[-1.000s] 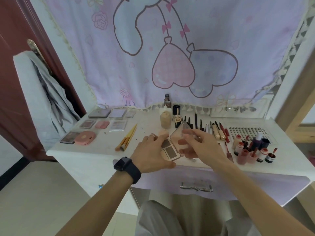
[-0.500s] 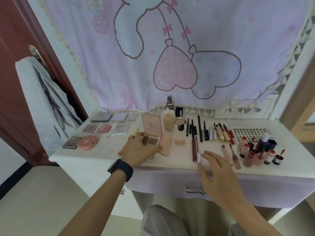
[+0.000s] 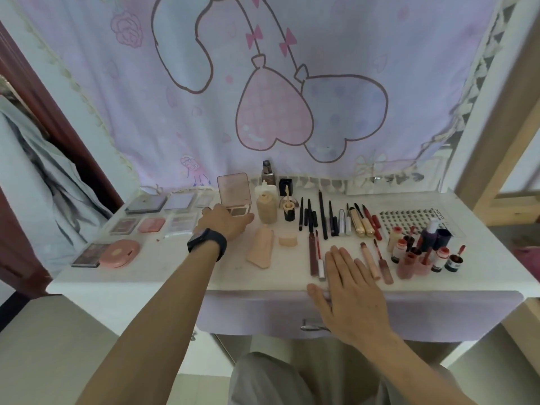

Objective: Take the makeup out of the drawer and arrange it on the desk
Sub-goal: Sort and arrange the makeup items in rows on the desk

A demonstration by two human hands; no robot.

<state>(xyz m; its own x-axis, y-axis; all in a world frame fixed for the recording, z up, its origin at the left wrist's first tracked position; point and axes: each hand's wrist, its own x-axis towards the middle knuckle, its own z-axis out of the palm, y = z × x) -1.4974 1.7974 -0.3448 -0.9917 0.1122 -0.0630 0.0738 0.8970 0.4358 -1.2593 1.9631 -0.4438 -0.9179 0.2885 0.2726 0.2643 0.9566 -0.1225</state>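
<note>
1. White desk (image 3: 175, 273) in front of a lilac cartoon-print curtain (image 3: 321, 54) — dark red door (image 3: 43, 118) at left.
2. Left hand (image 3: 225, 223) grips an open pink compact palette (image 3: 233, 190) standing on the desk's back left.
3. Right hand (image 3: 353, 293) lies flat — fingers straight, at the front edge.

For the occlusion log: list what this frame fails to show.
Head view:
1. Inside of the drawer: hidden behind its front.
2. The drawer handle: mostly covered by the right hand.
3. Whether the left hand grips the open palette: its own back hides the fingertips.
4. Labels on the small bottles: too small.
</note>
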